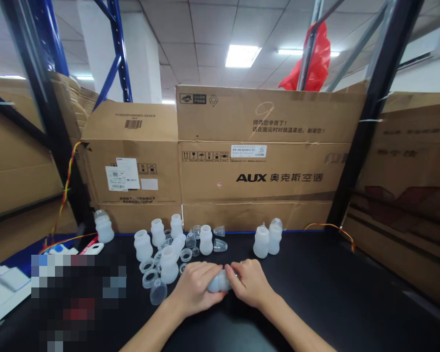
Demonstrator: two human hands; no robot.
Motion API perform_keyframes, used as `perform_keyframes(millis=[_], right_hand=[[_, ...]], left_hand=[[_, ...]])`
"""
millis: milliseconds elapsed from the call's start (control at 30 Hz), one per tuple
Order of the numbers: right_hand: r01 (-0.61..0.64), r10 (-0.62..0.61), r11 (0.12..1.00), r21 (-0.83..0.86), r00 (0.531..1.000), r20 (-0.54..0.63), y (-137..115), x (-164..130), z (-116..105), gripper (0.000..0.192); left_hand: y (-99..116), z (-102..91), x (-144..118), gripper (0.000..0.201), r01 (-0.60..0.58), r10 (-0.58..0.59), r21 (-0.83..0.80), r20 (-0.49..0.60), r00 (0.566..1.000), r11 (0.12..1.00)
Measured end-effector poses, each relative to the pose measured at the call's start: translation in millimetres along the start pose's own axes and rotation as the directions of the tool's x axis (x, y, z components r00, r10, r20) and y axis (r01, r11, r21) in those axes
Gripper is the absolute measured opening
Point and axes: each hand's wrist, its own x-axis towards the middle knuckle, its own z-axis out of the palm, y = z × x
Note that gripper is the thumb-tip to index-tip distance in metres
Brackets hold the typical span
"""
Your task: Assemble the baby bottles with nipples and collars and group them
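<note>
A small translucent white plastic bottle is held on its side just above the black table, near the middle of its near edge, so each end can be gripped: the left hand is clenched round one end, the right hand round the other. Beyond, upright matching bottles and clear loose caps are clustered within reach; brown cardboard boxes are stacked along the far edge.
</note>
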Motion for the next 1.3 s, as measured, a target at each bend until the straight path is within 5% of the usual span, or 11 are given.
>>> perform_keyframes(millis=[200, 333, 433, 567, 633, 700, 800, 900, 1000, 1133, 1300], right_hand=[[-0.190, 0.175, 0.958, 0.216, 0.981, 0.084, 0.2, 5.3, 9.3, 0.065], [-0.456, 0.409, 0.797, 0.395, 0.890, 0.202, 1.2, 5.6, 13.9, 0.067], [-0.643, 0.476, 0.571, 0.511, 0.766, 0.432, -1.4, 4.7, 6.6, 0.066], [-0.872, 0.194, 0.104, 0.478, 0.490, 0.850, -4.5, 2.6, -12.0, 0.071], [-0.899, 0.106, 0.031, 0.437, 0.438, 0.893, -5.7, 1.5, -16.9, 0.075], [-0.854, 0.195, 0.176, 0.490, 0.518, 0.833, -7.3, 0.3, -17.1, 0.080], [-0.580, 0.372, 0.584, 0.568, 0.813, 0.447, -9.7, -2.5, -14.9, 0.077], [-0.223, 0.213, 0.809, 0.544, 0.974, 0.082, -10.7, -6.6, -17.9, 0.051], [-0.052, 0.056, 0.846, 0.531, 0.998, 0.008, -10.3, -9.8, -22.0, 0.038], [-0.092, 0.103, 0.826, 0.557, 0.995, 0.011, -11.7, -10.2, -13.5, 0.036], [-0.247, 0.316, 0.743, 0.622, 0.949, -0.001, -16.0, -7.8, 4.8, 0.047]], left_hand=[[-9.2, 13.9, 1.3, 0.034, -0.192, 0.240, 0.204, -0.247, 0.939, 0.960], [-4.2, 18.0, 8.9, 0.028, -0.235, 0.315, 0.307, -0.246, 0.916, 0.922], [-0.5, 12.9, 11.0, 0.027, -0.254, 0.351, 0.375, -0.216, 0.911, 0.892], [2.2, 4.7, 9.7, 0.027, -0.281, 0.391, 0.397, -0.230, 0.891, 0.874], [4.9, 4.8, 8.7, 0.028, -0.261, 0.366, 0.359, -0.264, 0.892, 0.896], [9.3, 8.9, 8.3, 0.030, -0.207, 0.300, 0.299, -0.307, 0.903, 0.931], [16.2, 18.1, 9.3, 0.035, -0.066, 0.106, 0.118, -0.375, 0.921, 0.991], [18.8, 22.7, 10.6, 0.036, 0.088, -0.130, -0.148, -0.306, 0.943, 0.985], [17.1, 21.5, 10.2, 0.053, 0.193, -0.253, -0.300, -0.174, 0.952, 0.934], [15.6, 24.1, 7.1, 0.094, 0.253, -0.297, -0.337, -0.086, 0.951, 0.907], [16.2, 41.4, 3.6, 0.073, 0.208, -0.209, -0.020, -0.172, 0.963, 0.978]])
